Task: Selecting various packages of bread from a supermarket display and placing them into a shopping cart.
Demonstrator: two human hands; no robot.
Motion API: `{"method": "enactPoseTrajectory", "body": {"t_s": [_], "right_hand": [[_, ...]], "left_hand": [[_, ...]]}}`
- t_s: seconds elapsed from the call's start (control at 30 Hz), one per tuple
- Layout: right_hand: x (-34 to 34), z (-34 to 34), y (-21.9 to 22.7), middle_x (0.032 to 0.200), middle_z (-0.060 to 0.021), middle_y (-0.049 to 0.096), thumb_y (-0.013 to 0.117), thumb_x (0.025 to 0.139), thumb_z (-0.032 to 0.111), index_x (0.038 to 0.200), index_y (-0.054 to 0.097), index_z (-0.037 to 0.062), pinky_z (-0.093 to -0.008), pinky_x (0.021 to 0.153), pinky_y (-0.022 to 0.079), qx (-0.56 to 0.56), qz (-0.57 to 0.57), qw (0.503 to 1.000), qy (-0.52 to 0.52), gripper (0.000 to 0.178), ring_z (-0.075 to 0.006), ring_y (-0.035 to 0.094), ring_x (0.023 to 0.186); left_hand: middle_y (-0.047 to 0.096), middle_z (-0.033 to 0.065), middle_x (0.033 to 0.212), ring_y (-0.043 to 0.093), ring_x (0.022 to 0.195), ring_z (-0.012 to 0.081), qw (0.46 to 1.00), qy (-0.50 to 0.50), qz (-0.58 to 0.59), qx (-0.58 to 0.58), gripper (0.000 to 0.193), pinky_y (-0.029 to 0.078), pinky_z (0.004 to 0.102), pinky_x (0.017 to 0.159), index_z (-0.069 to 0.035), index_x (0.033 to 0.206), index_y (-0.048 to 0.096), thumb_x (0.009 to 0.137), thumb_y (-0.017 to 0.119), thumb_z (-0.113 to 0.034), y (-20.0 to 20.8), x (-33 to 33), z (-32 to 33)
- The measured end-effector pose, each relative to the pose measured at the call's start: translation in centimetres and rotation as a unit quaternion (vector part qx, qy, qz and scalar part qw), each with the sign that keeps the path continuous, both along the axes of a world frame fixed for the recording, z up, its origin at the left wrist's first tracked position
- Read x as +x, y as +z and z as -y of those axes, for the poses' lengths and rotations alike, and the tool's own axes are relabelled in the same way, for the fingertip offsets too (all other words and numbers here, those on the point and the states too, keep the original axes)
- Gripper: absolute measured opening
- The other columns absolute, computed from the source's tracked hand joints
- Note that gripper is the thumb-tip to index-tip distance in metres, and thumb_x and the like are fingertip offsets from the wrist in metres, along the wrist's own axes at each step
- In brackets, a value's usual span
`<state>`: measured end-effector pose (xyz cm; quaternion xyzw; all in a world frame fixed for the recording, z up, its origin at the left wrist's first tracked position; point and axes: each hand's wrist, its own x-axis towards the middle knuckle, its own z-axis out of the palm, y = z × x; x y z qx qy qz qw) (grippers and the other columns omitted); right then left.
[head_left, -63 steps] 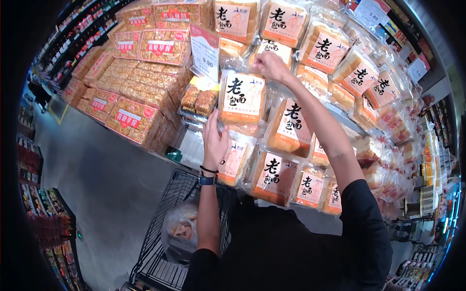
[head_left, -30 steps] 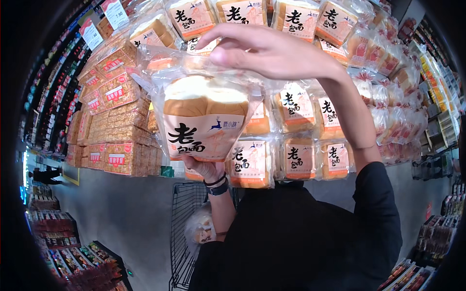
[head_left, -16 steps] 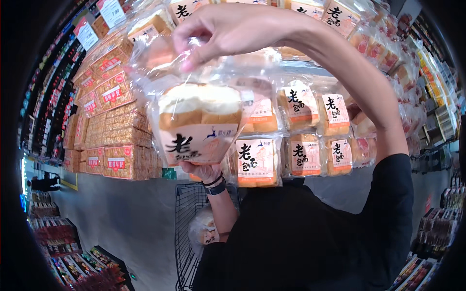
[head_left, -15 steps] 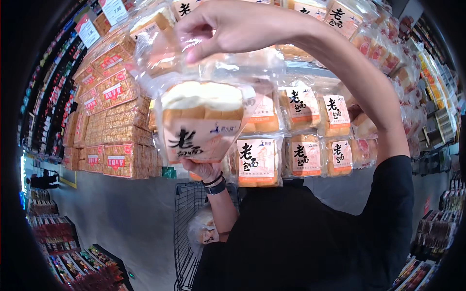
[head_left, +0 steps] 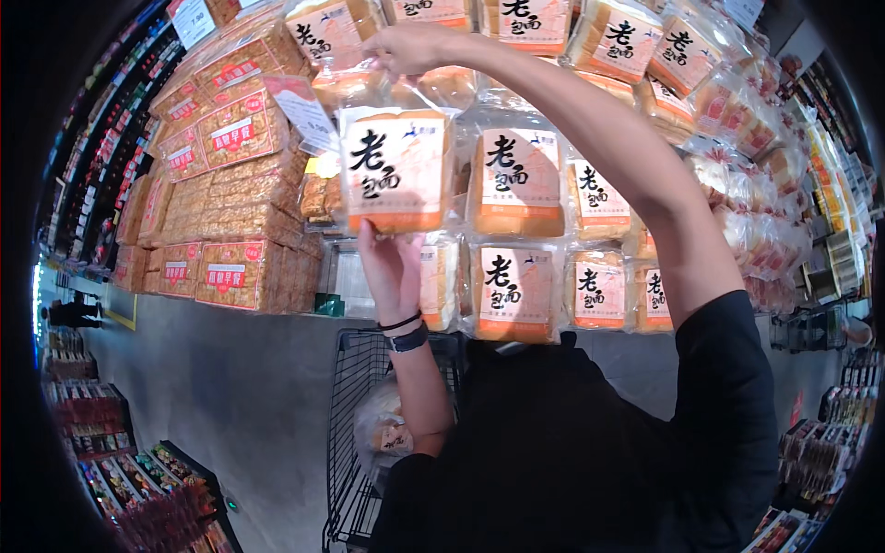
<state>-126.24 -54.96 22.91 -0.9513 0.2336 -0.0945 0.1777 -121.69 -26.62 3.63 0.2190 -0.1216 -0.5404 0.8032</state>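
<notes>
A clear bag of sliced bread (head_left: 396, 175) with an orange-and-white label faces me upright, in front of the bread display. My left hand (head_left: 395, 272) supports it from below, the fingers curled at its bottom edge; a dark band and a watch circle that wrist. Above the pack, my right hand (head_left: 406, 51) is closed in a pinch at the loose plastic top, its fingertips partly hidden. Similar bread bags (head_left: 518, 180) stand in rows to the right, and another bag (head_left: 336, 37) lies behind my right hand.
Stacked brown snack packs (head_left: 230, 138) fill the display's left side, beside a price card (head_left: 304, 111). Below is a black wire shopping cart (head_left: 346, 396) containing a bagged bread (head_left: 392, 433). Round bread packs (head_left: 737, 184) stand at the right; the grey floor (head_left: 249, 396) runs below the display.
The bread bag has moved up and to the right and turned its label flatter toward me. Both hands have moved up with it, and more of the left hand shows beneath.
</notes>
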Motion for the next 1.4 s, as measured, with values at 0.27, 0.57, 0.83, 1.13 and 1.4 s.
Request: {"method": "enactPoseTrajectory", "body": {"t_s": [0.27, 0.57, 0.83, 1.13, 1.4], "right_hand": [[1.2, 0.5, -4.1, 0.112, -0.0072, 0.076, 0.057, 0.097, 0.022, 0.137, 0.064, 0.0221, -0.0449, 0.090, 0.055, -0.090, -0.047, 0.988, -0.117, 0.040, -0.0251, 0.073, 0.102], [1.0, 2.0, -8.9, 0.101, -0.0116, 0.074, 0.057, 0.100, 0.022, 0.114, 0.067, 0.0168, -0.0490, 0.084, 0.054, -0.207, 0.004, 0.973, -0.103, 0.018, -0.0332, 0.071, 0.096], [0.9, 3.0, -11.1, 0.088, -0.0135, 0.073, 0.058, 0.099, 0.022, 0.107, 0.062, 0.0136, -0.0493, 0.066, 0.053, -0.262, 0.061, 0.959, -0.089, 0.012, -0.0362, 0.069, 0.077], [0.3, 2.3, -10.8, 0.109, -0.0151, 0.068, 0.061, 0.097, 0.024, 0.115, 0.064, 0.0103, -0.0477, 0.078, 0.055, -0.324, 0.084, 0.937, -0.099, 0.023, -0.0342, 0.069, 0.093], [-7.7, -11.1, -10.4, 0.119, -0.0146, 0.063, 0.061, 0.096, 0.016, 0.119, 0.066, 0.0042, -0.0462, 0.101, 0.045, -0.126, 0.408, 0.899, -0.102, 0.027, -0.0324, 0.058, 0.118]], "left_hand": [[0.053, 0.0055, 0.131, 0.040, 0.136, 0.0247, 0.998, 0.020, -0.061, 0.000, 0.020, 0.018, 0.0561, 0.126, -0.015, 0.114, 0.061, 0.099, 0.062, -0.029, 0.1, -0.1, -1.0], [0.049, 0.0116, 0.145, 0.038, 0.143, 0.0257, 0.999, -0.036, -0.012, 0.022, 0.055, 0.023, 0.0451, 0.124, 0.003, 0.145, 0.045, 0.100, 0.057, -0.027, 0.1, 0.2, -2.4], [0.049, 0.0134, 0.151, 0.047, 0.141, 0.0277, 0.955, 0.080, 0.279, 0.056, 0.044, 0.036, 0.0401, 0.119, 0.004, 0.143, 0.051, 0.106, 0.046, -0.020, -0.9, 2.2, -3.6], [0.049, 0.0188, 0.138, 0.046, 0.133, 0.0350, 0.678, 0.206, 0.700, 0.090, 0.035, 0.035, 0.0451, 0.112, 0.000, 0.128, 0.061, 0.094, 0.064, 0.000, 0.1, -0.2, -0.9], [0.046, 0.0201, 0.141, 0.045, 0.133, 0.0349, 0.631, 0.264, 0.717, 0.132, 0.046, 0.035, 0.0467, 0.112, 0.000, 0.138, 0.054, 0.095, 0.069, -0.007, -1.8, 2.8, -0.4]]}}
